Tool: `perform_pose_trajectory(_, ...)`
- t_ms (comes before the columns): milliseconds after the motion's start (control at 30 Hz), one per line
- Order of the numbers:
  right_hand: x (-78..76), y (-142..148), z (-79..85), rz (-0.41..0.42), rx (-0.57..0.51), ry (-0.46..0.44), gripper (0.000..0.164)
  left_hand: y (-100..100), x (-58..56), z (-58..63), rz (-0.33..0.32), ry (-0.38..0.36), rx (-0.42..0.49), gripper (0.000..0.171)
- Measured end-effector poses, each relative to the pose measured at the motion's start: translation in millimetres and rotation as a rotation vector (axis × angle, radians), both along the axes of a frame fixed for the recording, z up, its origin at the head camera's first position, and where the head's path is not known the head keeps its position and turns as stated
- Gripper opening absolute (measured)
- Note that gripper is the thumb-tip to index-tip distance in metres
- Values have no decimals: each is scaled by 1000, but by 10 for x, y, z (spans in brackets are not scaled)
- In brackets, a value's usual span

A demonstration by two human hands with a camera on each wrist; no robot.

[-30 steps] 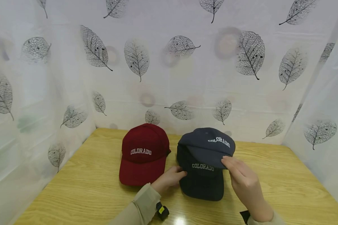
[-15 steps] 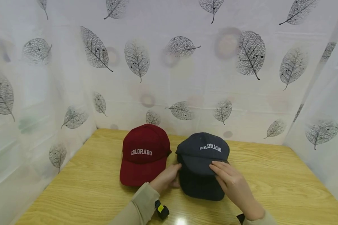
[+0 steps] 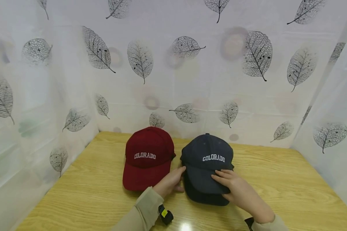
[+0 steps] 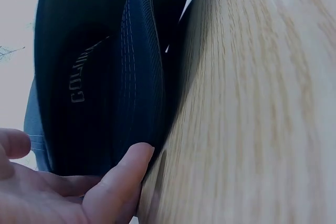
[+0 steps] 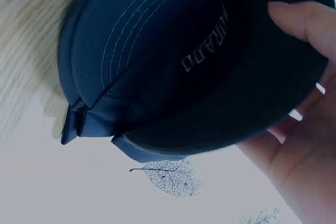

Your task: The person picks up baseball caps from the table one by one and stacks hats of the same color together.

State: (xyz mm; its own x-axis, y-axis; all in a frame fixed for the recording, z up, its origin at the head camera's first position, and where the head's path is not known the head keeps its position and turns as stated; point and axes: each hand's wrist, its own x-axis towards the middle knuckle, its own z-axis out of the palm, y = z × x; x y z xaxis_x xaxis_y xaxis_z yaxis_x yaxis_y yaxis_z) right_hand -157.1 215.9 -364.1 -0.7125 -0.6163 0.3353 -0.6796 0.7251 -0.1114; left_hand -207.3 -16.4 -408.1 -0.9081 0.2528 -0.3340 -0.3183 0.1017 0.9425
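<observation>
A navy baseball cap (image 3: 208, 147) with COLORADO across its front sits over a darker baseball cap (image 3: 203, 198), whose brim shows below. My right hand (image 3: 241, 192) holds the navy cap's brim; in the right wrist view the thumb lies on the brim's underside (image 5: 257, 93) and the fingers are on its other side. At the caps' left edge, my left hand (image 3: 170, 183) pinches the darker cap; the left wrist view has the thumb by its stitched brim (image 4: 139, 77). A gap separates the two brims there, with the darker cap's lettering visible inside.
A red COLORADO baseball cap (image 3: 147, 147) stands just left of the pair, close to my left hand. All rest on a wood-grain table (image 3: 84, 183). A leaf-printed curtain (image 3: 173, 80) encloses the back and sides. A black wrist device (image 3: 165, 215) hangs at my left cuff.
The navy cap has come down and leftward from a tilted position onto the darker cap, covering its lettering. My right hand has moved down and left with its brim; the left hand has shifted slightly.
</observation>
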Motion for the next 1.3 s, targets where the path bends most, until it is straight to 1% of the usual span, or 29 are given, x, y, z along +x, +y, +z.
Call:
perform_pose_trajectory(100,-11,10,-8,32,41,-39,56,-3,-3,0,-6,-5,-4,61)
perform_pose_trajectory(200,-25,8,-26,42,73,-84,58,-6,-5,-2,-17,-9,4,62)
perform_pose_trajectory(367,-43,-16,-57,67,102,-120,58,-9,-6,2,-19,-12,4,63)
perform_pose_trajectory(433,-44,-33,-72,71,109,-119,58,-10,-7,11,-16,-12,-2,62)
perform_pose_trajectory(567,-34,-62,-93,53,105,-153,61,-9,-14,18,-11,-8,-14,62)
perform_pose_trajectory(767,-5,-111,-110,37,128,-221,68,-3,-1,13,-42,-2,-9,61)
perform_pose_trajectory(967,22,-137,-154,46,137,-221,68,14,19,6,-34,12,6,63)
perform_pose_trajectory(1133,21,-130,-178,41,131,-218,66,27,22,-5,-48,25,36,63)
perform_pose_trajectory(1200,23,-128,-174,38,147,-215,65,31,22,-7,-56,27,43,64)
perform_pose_trajectory(1300,30,-125,-169,51,199,-176,64,34,29,-4,-68,25,45,65)
